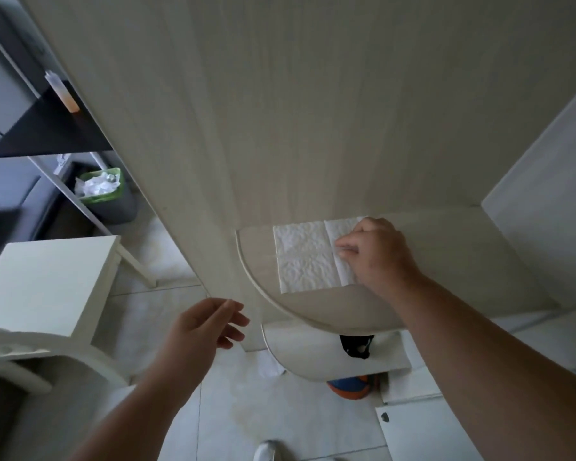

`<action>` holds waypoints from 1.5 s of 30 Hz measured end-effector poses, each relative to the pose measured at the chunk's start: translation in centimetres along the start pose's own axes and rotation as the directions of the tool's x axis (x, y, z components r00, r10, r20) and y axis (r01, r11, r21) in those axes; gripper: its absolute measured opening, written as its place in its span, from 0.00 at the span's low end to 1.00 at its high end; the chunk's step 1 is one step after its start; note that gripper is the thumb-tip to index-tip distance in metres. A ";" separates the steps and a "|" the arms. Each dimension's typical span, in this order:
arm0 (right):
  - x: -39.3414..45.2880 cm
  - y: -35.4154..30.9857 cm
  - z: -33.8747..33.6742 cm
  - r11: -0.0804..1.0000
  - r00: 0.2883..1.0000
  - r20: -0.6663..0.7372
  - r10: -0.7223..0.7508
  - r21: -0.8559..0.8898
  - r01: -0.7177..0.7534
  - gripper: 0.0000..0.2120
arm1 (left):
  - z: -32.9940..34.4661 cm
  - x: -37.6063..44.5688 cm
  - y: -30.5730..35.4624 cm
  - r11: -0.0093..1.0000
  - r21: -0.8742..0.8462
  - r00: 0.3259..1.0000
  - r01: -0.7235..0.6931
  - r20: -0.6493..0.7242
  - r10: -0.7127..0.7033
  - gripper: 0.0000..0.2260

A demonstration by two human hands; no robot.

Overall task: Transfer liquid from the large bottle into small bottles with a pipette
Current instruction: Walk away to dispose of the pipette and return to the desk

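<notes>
1. Dark shelf [52,128] at far left carries one upright slim bottle or tube [62,91], pale above and orange at its base; whether it belongs to the task I cannot tell.
2. Below it a green bin [102,191] holds crumpled white scraps, and a white stool [47,277] stands nearer on the floor.
3. Left hand [202,331] hangs in the air below and left of the table's edge, its fingers [235,319] loosely spread and holding nothing.
4. White paper towel [308,257] lies flat on the rounded corner of the table [463,261], just inside the curved edge.
5. Right hand [376,254] rests on the towel's right part; its fingers [346,249] are curled and seem to pinch or press a fold of the paper there.
6. Under the table a lower shelf [313,357] shows, with something black [356,347] at its back and an orange and blue shoe [350,387] on the floor below.
7. No large bottle, small bottles or pipette can be identified in view, so where the task's own things are I cannot say.
8. As a judgement, the task proper has not begun: the towel reads as a pad laid out to catch drips, and this is still setting up.
9. Left to do, as far as this shows: settle the towel, bring the bottles and pipette to it, open them, then draw and dispense into each small bottle.
</notes>
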State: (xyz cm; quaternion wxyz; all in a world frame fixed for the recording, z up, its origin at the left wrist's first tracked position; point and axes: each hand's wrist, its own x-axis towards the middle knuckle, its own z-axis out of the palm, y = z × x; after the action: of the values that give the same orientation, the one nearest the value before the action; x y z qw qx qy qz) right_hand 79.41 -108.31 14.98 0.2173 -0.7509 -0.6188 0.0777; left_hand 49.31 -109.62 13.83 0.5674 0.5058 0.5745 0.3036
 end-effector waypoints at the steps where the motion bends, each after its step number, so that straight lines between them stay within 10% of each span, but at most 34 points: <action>1: 0.0 0.1 0.1 1.000 1.000 -0.007 -0.016 -0.006 0.016 0.05 | 0.1 0.0 -0.2 1.000 0.008 1.000 0.006 -0.002 -0.006 0.10; 7: -0.4 0.5 0.1 0.999 0.998 -0.032 -0.049 -0.023 0.048 0.09 | 0.3 -0.3 -0.2 1.000 -0.005 0.999 -0.012 -0.039 0.011 0.09; 12: -2.6 -1.5 -0.8 0.949 0.986 -0.155 -0.060 0.296 0.104 0.05 | 0.4 -1.5 0.9 0.997 -0.068 0.992 -0.020 -0.127 0.011 0.09; 20: -5.6 -6.9 1.6 0.656 0.967 0.250 -0.040 0.737 -0.164 0.06 | -3.6 -4.3 -1.3 0.994 -0.105 0.955 -0.027 -0.298 -0.005 0.08; 29: -6.5 -14.4 8.4 0.682 0.907 0.380 -0.179 0.713 -0.165 0.09 | -12.5 -6.9 -6.6 0.988 -0.150 0.889 0.025 -0.449 -0.090 0.10; 45: -3.0 -33.8 24.4 0.604 0.815 0.579 0.005 0.648 -0.464 0.11 | -37.2 -2.7 -11.6 0.978 -0.163 0.866 0.132 -0.460 -0.194 0.11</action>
State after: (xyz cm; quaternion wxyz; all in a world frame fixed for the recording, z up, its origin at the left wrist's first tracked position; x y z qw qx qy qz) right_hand 39.11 -100.89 7.02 0.3246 -0.6129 -0.4512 0.5616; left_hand 10.46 -107.31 10.42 0.4642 0.3290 0.7160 0.4045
